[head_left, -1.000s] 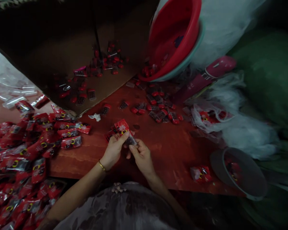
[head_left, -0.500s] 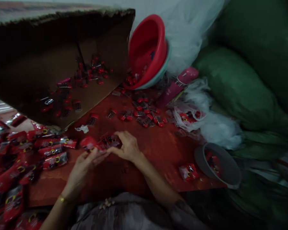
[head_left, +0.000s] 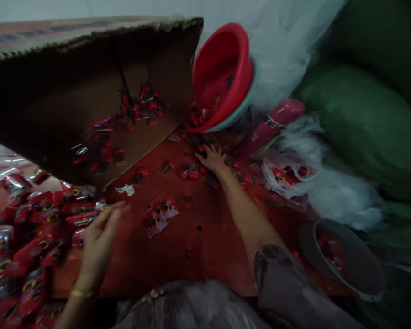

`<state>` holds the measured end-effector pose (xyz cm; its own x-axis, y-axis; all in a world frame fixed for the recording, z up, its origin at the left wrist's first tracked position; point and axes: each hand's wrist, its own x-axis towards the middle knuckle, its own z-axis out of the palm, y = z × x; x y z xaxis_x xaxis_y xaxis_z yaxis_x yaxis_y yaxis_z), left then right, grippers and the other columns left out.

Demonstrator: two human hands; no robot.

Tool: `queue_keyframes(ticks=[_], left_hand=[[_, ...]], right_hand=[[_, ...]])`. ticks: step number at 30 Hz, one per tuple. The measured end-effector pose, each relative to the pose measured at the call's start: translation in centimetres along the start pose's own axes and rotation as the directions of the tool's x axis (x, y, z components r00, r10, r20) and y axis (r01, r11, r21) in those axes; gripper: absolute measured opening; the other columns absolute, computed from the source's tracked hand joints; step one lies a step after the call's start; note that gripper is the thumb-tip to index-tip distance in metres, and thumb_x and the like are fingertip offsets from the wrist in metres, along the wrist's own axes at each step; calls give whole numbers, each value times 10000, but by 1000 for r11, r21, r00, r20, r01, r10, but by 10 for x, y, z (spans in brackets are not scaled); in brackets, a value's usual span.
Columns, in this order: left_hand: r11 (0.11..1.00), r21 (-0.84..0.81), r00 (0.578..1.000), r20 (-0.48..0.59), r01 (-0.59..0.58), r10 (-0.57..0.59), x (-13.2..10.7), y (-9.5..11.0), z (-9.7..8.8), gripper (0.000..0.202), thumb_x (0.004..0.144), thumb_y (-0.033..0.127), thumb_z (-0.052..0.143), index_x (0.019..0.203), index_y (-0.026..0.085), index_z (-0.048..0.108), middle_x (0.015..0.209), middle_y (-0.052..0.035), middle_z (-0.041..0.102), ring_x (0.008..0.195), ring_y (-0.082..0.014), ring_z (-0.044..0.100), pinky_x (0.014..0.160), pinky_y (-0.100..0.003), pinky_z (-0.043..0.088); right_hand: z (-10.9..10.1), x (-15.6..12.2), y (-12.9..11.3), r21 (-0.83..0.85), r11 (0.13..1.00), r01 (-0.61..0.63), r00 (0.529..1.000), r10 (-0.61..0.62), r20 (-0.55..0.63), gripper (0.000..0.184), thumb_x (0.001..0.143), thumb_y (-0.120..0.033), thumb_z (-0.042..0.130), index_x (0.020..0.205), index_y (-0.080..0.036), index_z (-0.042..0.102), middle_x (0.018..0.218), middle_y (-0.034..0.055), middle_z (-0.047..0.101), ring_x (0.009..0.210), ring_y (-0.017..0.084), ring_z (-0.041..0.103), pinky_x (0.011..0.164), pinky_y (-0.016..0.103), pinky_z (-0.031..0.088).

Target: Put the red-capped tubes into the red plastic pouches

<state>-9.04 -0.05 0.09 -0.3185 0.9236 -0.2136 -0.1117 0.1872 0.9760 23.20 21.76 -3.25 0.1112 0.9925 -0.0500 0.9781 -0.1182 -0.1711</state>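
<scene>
My right hand point(head_left: 213, 157) is stretched far forward, its fingers laid over the scattered small red-capped pieces point(head_left: 188, 172) on the red-brown table point(head_left: 205, 237) below the red basin point(head_left: 222, 77). Whether it grips one is hidden. My left hand point(head_left: 101, 237) hovers blurred over the table's left side, fingers apart and holding nothing, next to the heap of red sachets point(head_left: 27, 237). Two red sachets point(head_left: 159, 212) lie on the table between my arms.
A tipped cardboard box point(head_left: 89, 91) with more small pieces inside lies at the back left. A grey bowl point(head_left: 342, 260) holding sachets sits at the right edge. White plastic bags point(head_left: 329, 183), a pink bottle point(head_left: 284, 114) and green sacks point(head_left: 363, 123) crowd the right.
My hands have parted. The right one reached forward to the loose pieces by the basin, the left let go and swung left. The sachets now lie on the table.
</scene>
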Motion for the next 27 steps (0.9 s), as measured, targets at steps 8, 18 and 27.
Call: queue_keyframes(ticks=[8,18,27], left_hand=[[248,685,727,616,-685,303,27,-40,75,380,831,345,563,1171,192,631,1354,-137,516,1318,-341,377,1074,-533,288],[109,745,719,579,-658,386,19,-49,71,299,868,308,494,1073,226,696,1308,-146,558,1300,-354,400,1063,-556,276],[224,684,666,491,-694,561,-5,-25,71,307,851,258,518,1112,217,675,1355,-142,515,1337,-351,342,1101,-567,181]], right_hand=[[13,-65,5,-5,971,237,971,-237,-19,623,882,-576,383,1399,-227,385,1491,88,339,1372,411,194,1011,685,239],[4,-155,-15,151,888,434,855,-353,-379,431,877,-449,478,1165,-153,600,1280,157,565,1242,300,456,1041,503,315],[36,-223,-85,807,564,174,985,-89,-150,317,836,-462,509,873,-180,649,745,34,678,648,155,592,616,253,457]])
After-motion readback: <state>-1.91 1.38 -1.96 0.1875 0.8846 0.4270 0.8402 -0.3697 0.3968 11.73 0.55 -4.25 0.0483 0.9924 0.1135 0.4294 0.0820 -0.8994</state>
